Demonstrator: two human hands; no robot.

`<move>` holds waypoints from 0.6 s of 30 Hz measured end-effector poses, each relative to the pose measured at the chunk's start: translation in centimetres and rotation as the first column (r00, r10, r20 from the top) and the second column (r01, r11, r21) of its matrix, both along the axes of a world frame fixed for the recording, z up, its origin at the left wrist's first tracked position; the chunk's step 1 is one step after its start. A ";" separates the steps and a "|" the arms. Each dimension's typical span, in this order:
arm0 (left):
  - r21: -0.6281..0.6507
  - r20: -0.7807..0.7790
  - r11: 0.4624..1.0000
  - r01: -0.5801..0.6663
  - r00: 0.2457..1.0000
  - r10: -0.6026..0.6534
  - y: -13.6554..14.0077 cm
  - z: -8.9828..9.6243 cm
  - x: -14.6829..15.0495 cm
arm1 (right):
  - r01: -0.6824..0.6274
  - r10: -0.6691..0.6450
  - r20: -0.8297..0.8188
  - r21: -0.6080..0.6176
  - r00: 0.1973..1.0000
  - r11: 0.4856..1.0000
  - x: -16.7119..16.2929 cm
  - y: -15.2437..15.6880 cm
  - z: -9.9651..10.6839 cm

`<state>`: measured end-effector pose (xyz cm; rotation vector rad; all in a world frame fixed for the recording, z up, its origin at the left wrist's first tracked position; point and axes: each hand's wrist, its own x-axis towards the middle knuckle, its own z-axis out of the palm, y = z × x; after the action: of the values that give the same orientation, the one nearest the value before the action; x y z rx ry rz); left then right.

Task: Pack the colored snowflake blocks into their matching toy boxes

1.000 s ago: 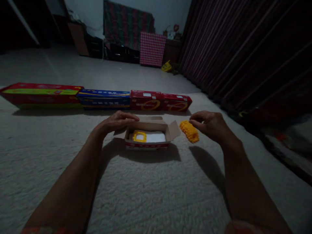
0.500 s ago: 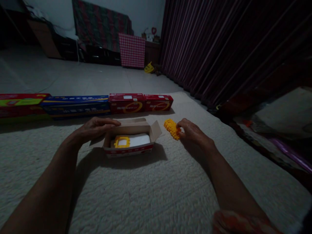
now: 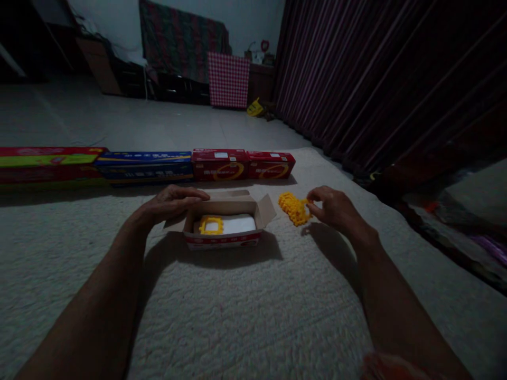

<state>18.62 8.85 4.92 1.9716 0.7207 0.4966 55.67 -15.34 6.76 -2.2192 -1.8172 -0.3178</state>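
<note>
A small open cardboard box (image 3: 222, 244), white and red on its front with flaps spread, stands on the pale quilted cover. Inside it lie a yellow square frame (image 3: 212, 226) with bumpy edges and a white block-like thing (image 3: 240, 224). My left hand (image 3: 178, 201) grips the box at its rear left corner, its fingers along the back edge. To the right of the box is a row of yellow bumpy-edged pieces (image 3: 292, 207) packed together. My right hand (image 3: 336, 210) pinches a yellow piece (image 3: 306, 211) at the right end of that row.
Behind the box stand two red boxes (image 3: 219, 165), a blue box (image 3: 150, 169) and a long red and green box (image 3: 51, 164) in a line. A dark curtain (image 3: 317, 79) hangs at the right. A checked cloth (image 3: 228, 80) hangs on furniture at the back.
The view has shifted, so everything sits further right. My right hand has tilted a yellow piece slightly away from the row's end. My left hand stays on the box.
</note>
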 end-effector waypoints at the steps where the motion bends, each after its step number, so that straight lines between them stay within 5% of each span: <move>1: -0.020 0.002 1.000 0.014 1.000 -0.014 0.0 0.1 0.0 | -0.009 0.009 -0.001 0.048 1.000 0.999 -0.4 0.1 0.8; 5: -0.043 0.013 0.998 0.036 0.999 -0.035 0.1 0.2 0.1 | -0.127 0.147 -0.092 0.200 0.985 0.972 -4.3 1.2 4.8; 9: -0.031 0.016 0.999 0.028 1.000 -0.027 0.0 0.0 0.2 | -0.268 0.299 -0.150 0.193 0.942 0.944 -10.2 3.7 7.3; 13: -0.038 0.019 0.999 0.033 0.999 -0.032 0.0 -0.1 0.3 | -0.326 0.326 -0.074 0.009 0.942 0.945 -14.9 6.5 6.5; 18: -0.061 0.035 0.997 0.057 0.998 -0.055 0.0 -0.1 0.2 | -0.218 0.242 0.121 -0.185 0.963 0.958 -17.2 8.0 4.2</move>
<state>18.84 8.87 4.81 1.9163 0.6500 0.4673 38.46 -7.33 10.96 -2.1073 -2.2323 -0.2910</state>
